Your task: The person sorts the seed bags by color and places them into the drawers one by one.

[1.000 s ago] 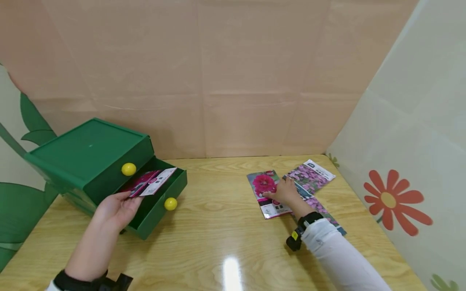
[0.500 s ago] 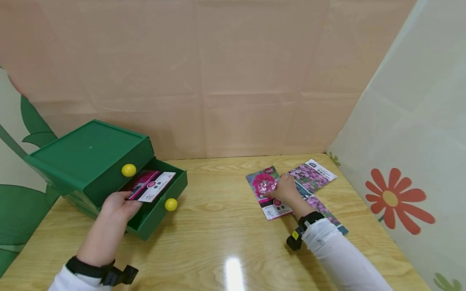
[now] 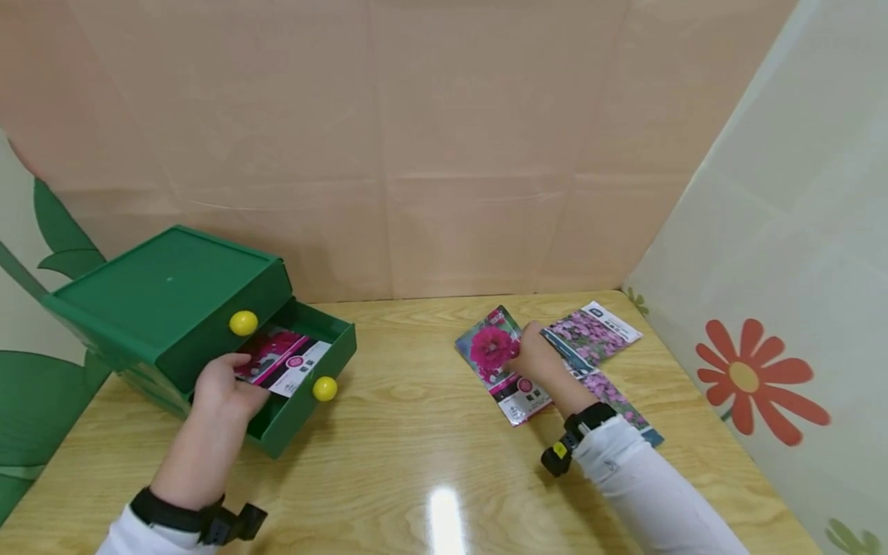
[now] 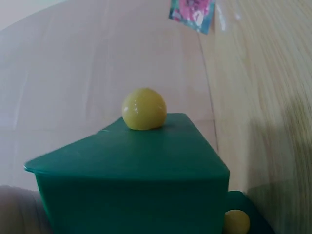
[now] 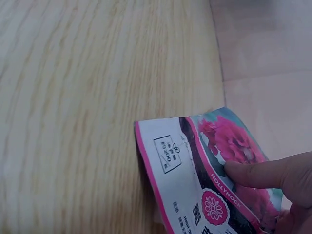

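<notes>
A small green cabinet (image 3: 166, 285) stands at the left with its lower drawer (image 3: 294, 424) pulled out. My left hand (image 3: 225, 393) pinches the edge of a seed packet (image 3: 298, 362) inside that drawer, thumb over its top. In the left wrist view the cabinet's upper yellow knob (image 4: 144, 109) fills the middle, and the held packet is out of sight. At the right, my right hand (image 3: 544, 362) grips a hollyhock seed packet (image 5: 209, 195) with a magenta flower picture. The right thumb (image 5: 253, 173) lies across the printed face; the other fingers are mostly hidden behind.
Beside the right hand, a seed packet with pink-purple flowers (image 3: 593, 335) lies on the wooden table (image 3: 409, 447), and a similar packet (image 3: 620, 405) shows partly under the forearm. A yellow knob (image 3: 324, 388) sticks out from the open drawer. Walls rise behind and to the right.
My left hand has lowered its packet, which now lies flatter and deeper in the drawer. The hollyhock packet has turned and shifted slightly left in my right hand.
</notes>
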`<action>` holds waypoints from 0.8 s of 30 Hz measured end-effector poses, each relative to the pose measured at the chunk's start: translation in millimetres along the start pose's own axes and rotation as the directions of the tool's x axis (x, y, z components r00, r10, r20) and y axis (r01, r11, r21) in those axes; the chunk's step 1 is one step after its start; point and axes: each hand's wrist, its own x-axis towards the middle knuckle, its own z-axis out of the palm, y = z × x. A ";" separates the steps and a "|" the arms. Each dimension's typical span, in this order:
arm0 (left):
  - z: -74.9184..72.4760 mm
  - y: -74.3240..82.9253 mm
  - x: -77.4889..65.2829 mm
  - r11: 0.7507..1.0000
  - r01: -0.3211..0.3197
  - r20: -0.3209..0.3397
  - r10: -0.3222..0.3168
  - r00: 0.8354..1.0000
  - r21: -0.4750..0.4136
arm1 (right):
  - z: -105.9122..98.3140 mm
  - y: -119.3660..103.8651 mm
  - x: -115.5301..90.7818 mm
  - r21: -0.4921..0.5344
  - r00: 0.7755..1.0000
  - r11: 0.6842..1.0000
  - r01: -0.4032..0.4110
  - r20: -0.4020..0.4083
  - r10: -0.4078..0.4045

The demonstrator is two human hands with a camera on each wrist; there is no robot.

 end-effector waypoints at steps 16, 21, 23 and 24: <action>10.7 -14.9 -18.7 0.975 -0.147 -0.017 0.152 0.988 0.170 | -22.9 -2.3 -0.9 -0.021 0.999 0.999 0.047 -0.009 -0.047; 12.7 -18.8 -27.3 0.961 -0.150 0.019 0.150 0.989 0.234 | -40.4 -1.5 -0.9 0.001 0.997 0.998 0.065 -0.031 -0.065; 14.6 -23.0 -32.8 0.957 -0.148 0.073 0.134 0.988 0.249 | -48.7 -0.3 -1.0 0.029 0.995 0.996 0.083 -0.055 -0.082; 16.0 -25.7 -36.1 0.955 -0.149 0.100 0.128 0.987 0.255 | -52.9 0.2 -1.4 0.041 0.994 0.995 0.087 -0.066 -0.084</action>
